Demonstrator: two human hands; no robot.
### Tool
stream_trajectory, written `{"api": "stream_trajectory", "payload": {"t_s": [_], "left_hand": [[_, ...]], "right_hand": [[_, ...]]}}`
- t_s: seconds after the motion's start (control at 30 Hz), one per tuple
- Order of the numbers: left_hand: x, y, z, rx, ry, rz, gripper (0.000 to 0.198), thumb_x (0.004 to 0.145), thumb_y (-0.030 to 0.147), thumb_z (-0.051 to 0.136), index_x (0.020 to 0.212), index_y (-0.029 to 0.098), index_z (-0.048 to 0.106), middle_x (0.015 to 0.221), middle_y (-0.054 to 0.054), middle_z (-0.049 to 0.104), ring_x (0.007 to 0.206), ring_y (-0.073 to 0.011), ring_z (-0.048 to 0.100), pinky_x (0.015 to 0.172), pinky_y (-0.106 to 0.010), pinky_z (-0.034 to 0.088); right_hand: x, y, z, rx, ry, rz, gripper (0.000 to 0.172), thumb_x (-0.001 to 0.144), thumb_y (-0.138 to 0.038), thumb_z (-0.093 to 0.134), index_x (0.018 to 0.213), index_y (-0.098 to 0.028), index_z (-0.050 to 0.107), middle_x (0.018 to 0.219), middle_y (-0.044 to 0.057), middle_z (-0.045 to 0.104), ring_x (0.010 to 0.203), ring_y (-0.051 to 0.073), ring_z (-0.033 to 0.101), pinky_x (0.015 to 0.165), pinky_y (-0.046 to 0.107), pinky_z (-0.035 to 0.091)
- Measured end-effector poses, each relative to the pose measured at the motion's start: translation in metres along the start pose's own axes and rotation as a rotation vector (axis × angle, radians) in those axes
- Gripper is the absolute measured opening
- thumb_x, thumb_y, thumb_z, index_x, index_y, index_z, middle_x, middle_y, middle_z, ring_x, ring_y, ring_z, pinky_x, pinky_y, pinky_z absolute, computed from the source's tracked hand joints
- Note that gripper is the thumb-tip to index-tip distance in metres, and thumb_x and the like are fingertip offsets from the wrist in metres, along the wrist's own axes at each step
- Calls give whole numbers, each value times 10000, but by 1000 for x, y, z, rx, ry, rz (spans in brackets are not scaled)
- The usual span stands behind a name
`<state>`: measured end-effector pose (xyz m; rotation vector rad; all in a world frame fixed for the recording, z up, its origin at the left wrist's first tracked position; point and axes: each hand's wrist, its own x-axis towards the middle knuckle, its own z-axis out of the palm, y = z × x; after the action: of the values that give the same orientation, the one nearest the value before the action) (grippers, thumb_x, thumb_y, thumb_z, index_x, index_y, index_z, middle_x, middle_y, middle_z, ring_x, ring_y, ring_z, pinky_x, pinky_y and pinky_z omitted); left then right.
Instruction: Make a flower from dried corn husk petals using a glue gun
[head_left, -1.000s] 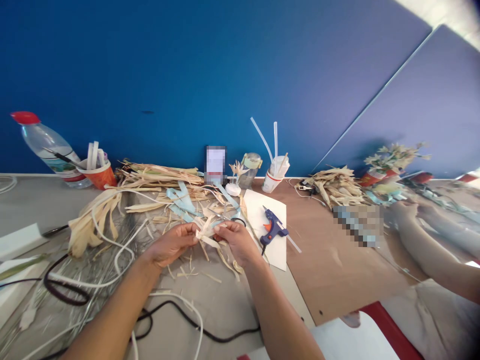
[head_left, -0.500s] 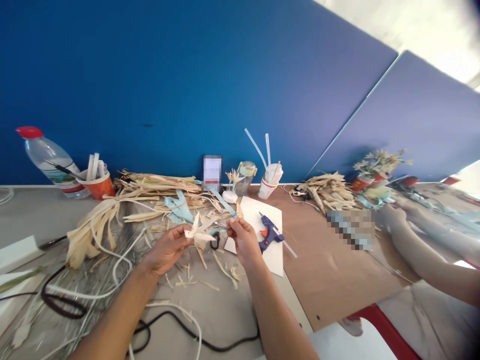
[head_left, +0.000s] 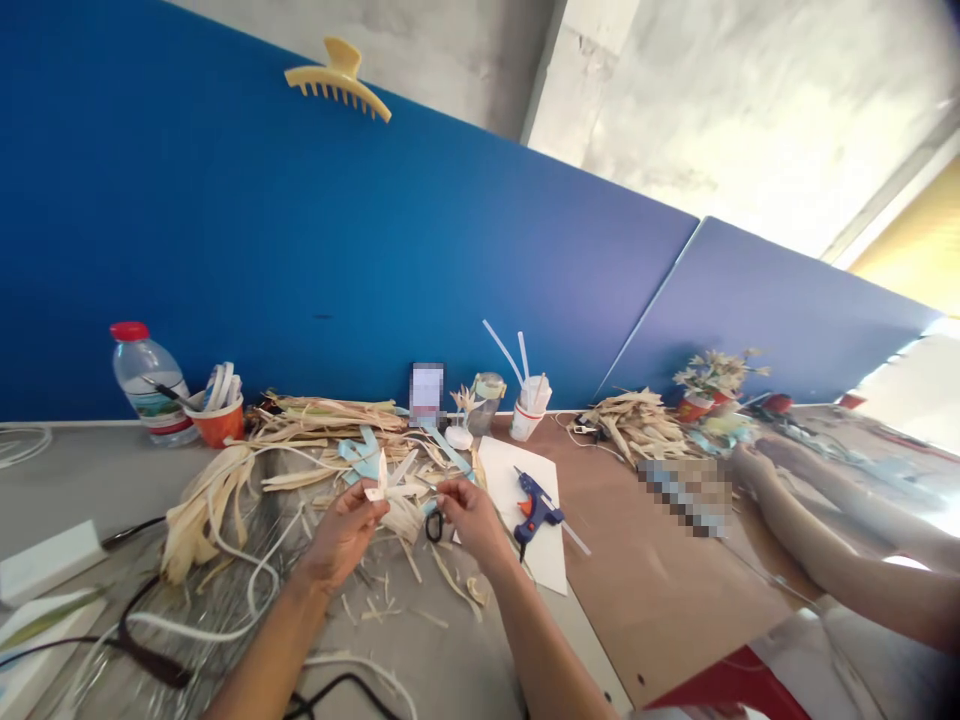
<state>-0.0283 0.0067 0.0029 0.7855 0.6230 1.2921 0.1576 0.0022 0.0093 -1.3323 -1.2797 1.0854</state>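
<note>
My left hand (head_left: 346, 525) pinches a small flower of pale corn husk (head_left: 384, 490), its pointed petals spread upward and to the right. My right hand (head_left: 466, 512) is closed, thumb against fingers, just right of the flower. A thin thing sticks out of its fingertips toward the petals, too small to name. Below and between the hands, a black loop like a scissors handle (head_left: 434, 526) shows on the table. Light blue strips (head_left: 360, 455) and husk scraps (head_left: 382, 610) lie around. A finished-looking husk flower (head_left: 466, 400) stands in a white base (head_left: 459, 437) behind.
A blue glue gun (head_left: 536, 508) rests on white card (head_left: 556, 570) at right. Cups (head_left: 529, 420), a bottle (head_left: 154, 385), a phone (head_left: 427, 392) and husk piles (head_left: 330, 412) line the blue partition (head_left: 225, 220). Cables (head_left: 247, 620) cross the left side. A co-worker's arms (head_left: 817, 545) reach in from the right.
My view has tilted up, bringing a yellow claw clip on the partition's top into sight. Both hands stay close together; the left keeps the husk flower, and the right stays pinched beside it.
</note>
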Motion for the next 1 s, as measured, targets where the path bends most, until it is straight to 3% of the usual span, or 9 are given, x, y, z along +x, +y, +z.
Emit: {"api": "stream_trajectory", "payload": {"t_s": [0.13,0.27,0.43,0.6,0.77,0.9,1.0], "left_hand": [[-1,1,-2,-22,-32,-8,172,581,182,776,638,188,614,519,66,521,554,-85,479,596,-198,380],[-2,2,-3,-32,-90,-64,210,563,179,796,680,190,623,592,54,584,610,-91,529,631,-199,391],[-3,2,-7,43,-219,-89,165,632,207,764,683,181,609,654,29,603,635,-105,519,633,-215,383],[-6,2,-8,49,-266,-87,178,625,220,770,707,178,618,676,11,602,662,-120,516,637,-222,379],[-8,4,-5,32,-286,-79,193,609,283,776,664,179,624,653,-2,584,668,-141,523,651,-242,390],[-9,5,-4,60,-247,-94,220,579,307,788,630,186,612,646,-4,575,655,-147,524,638,-248,400],[-10,8,-7,38,-189,-89,244,542,301,807,623,192,604,627,9,554,646,-144,529,632,-249,414]], "right_hand": [[-7,-22,-10,79,-48,10,155,669,-296,620,765,-174,618,610,-32,525,534,105,437,546,249,348],[-13,-45,-19,264,-142,35,301,711,-442,631,815,-161,658,714,6,568,603,105,478,596,251,366],[-14,-64,-5,191,-295,24,351,695,-502,645,748,-156,674,713,18,588,678,123,508,610,242,367],[-10,-62,19,261,-345,140,264,627,-383,707,571,-148,599,535,-24,559,504,80,458,542,224,334],[-5,-53,19,543,-410,355,225,550,-288,741,591,-148,571,539,-9,589,497,91,495,509,218,347],[-3,-54,2,694,-372,446,176,590,-224,700,625,-158,540,547,-24,557,508,87,479,522,222,365],[-4,-53,-16,772,-256,363,158,624,-235,679,632,-158,542,570,-36,527,501,74,440,526,219,361]]}}
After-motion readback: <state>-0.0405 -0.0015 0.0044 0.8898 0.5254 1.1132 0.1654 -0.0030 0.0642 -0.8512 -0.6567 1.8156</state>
